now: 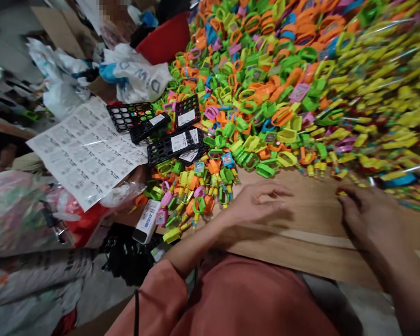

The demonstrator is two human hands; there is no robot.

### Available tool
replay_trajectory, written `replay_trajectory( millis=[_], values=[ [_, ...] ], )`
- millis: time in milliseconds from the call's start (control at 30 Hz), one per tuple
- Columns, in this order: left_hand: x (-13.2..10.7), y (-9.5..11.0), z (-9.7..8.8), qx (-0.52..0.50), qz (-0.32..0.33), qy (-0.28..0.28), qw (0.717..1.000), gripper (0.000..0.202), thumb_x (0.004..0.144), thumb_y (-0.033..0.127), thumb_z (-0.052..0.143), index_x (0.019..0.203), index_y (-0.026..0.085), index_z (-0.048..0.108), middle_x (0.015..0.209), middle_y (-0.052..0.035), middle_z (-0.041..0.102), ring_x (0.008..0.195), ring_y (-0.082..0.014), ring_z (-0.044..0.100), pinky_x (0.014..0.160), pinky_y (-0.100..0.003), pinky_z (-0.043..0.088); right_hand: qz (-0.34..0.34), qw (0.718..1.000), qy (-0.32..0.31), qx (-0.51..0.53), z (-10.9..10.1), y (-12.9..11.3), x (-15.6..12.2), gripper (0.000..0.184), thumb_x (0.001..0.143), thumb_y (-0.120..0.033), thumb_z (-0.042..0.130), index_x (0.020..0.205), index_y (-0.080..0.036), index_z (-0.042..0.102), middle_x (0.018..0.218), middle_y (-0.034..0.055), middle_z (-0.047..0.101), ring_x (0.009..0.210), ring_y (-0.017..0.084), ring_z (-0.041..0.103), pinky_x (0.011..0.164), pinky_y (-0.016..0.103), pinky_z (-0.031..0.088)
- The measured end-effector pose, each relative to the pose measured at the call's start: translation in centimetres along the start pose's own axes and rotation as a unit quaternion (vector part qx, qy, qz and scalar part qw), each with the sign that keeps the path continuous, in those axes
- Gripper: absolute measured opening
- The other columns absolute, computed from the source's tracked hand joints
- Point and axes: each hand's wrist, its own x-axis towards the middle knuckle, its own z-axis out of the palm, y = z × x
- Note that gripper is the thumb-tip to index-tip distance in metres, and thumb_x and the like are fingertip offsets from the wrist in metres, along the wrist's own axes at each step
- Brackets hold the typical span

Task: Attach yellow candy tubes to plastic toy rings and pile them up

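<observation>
Black baskets (162, 150) w/ white labels (178, 142) amid toy watches (255, 109); L hand (254, 201) grip wide, R hand (374, 215) grip can't tell.

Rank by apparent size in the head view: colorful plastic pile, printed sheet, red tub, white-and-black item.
1. Colorful plastic pile
2. Printed sheet
3. Red tub; farther back, so true size unsure
4. White-and-black item

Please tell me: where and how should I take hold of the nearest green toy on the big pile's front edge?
Probably pinch the left and right ends of the green toy, coming from the front with the open left grip. The toy looks elongated and lies crosswise; bare table is before it, while other toys crowd behind.
</observation>
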Motion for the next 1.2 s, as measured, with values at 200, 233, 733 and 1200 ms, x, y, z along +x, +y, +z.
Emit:
replay_trajectory(
  millis=[200,233,733,1200],
  values=[
    [-3.7,2.1,-3.7,-0.274,-0.090,0.222,0.931,0.057,0.075,0.069,0.079,0.103,0.020,0.068,0.105,-0.0097,0.074,0.090,-0.0191,0.072,0.083,-0.031,0.058,0.040,0.997,0.004,0.065,-0.9,-1.8,-0.7,0.036,0.091,-0.042,0.049,0.110,-0.023,0.072,0.095,0.0170,0.066,0.093,0.035,0.061,0.082,0.048,0.049],
    [-4.7,2.4,-4.5,-0.243,-0.074,0.288,0.923,0.053,0.078,0.066,0.077,0.105,0.022,0.067,0.106,-0.0084,0.073,0.090,-0.0177,0.071,0.083,-0.030,0.058,0.049,0.996,0.005,0.069,-1.1,-2.2,-0.8,0.037,0.092,-0.042,0.048,0.111,-0.022,0.073,0.095,0.0171,0.066,0.094,0.035,0.062,0.082,0.048,0.050],
    [-20.0,-1.4,-7.7,0.615,-0.362,0.271,0.646,0.096,0.082,0.063,0.072,0.159,0.018,0.036,0.167,-0.0223,0.027,0.155,-0.0468,0.022,0.119,-0.074,0.023,0.000,0.988,0.014,0.154,-0.7,-6.4,-1.0,0.030,0.096,-0.037,0.051,0.112,-0.023,0.071,0.100,0.0149,0.068,0.096,0.032,0.066,0.086,0.045,0.053],
    [-14.4,1.5,-13.1,0.586,-0.343,0.154,0.718,0.083,0.080,0.043,0.079,0.154,0.027,0.045,0.162,-0.0164,0.040,0.152,-0.0480,0.027,0.114,-0.080,0.022,-0.003,0.975,-0.002,0.224,-0.2,-7.4,-2.7,0.027,0.102,-0.035,0.047,0.115,-0.023,0.067,0.104,0.0109,0.067,0.096,0.028,0.066,0.084,0.042,0.054]
  ],
)
